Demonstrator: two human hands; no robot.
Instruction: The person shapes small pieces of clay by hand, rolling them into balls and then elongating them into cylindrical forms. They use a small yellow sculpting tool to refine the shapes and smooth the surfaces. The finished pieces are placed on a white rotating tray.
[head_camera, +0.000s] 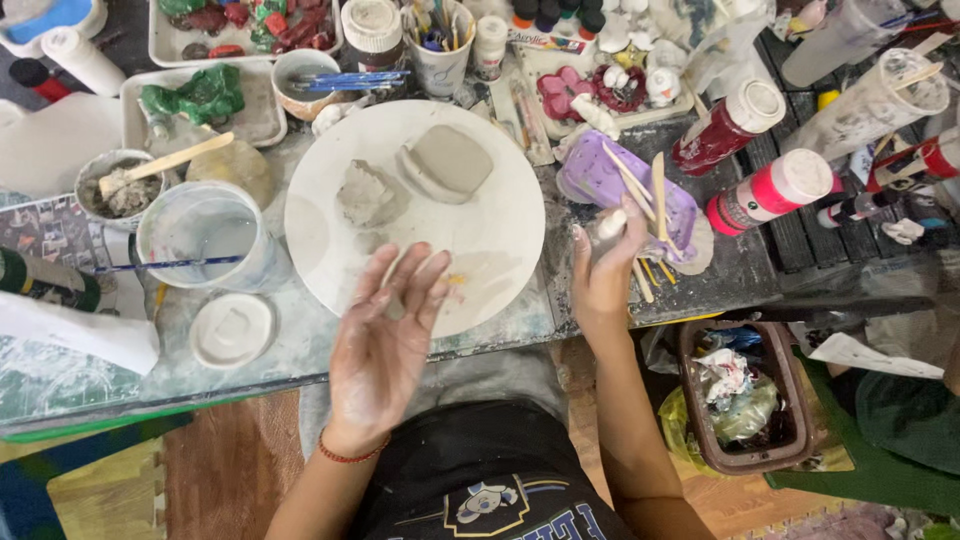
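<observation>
left hand (385, 335) open, palm up, fingers spread, dusted with clay; a thin clay strip (392, 268) lies along the fingers, not gripped. hand hovers over the near edge of the round white board (500, 235). on the board: a rough clay lump (368, 193) and a smoother clay slab (446, 162), just beside each other. right hand (603, 275) at the board's right edge, fingers curled round a small pale piece (611, 223), beside the purple tray (600, 175) of wooden sticks (640, 185). water tub (208, 238) to the left, a blue brush (165, 264) across it.
</observation>
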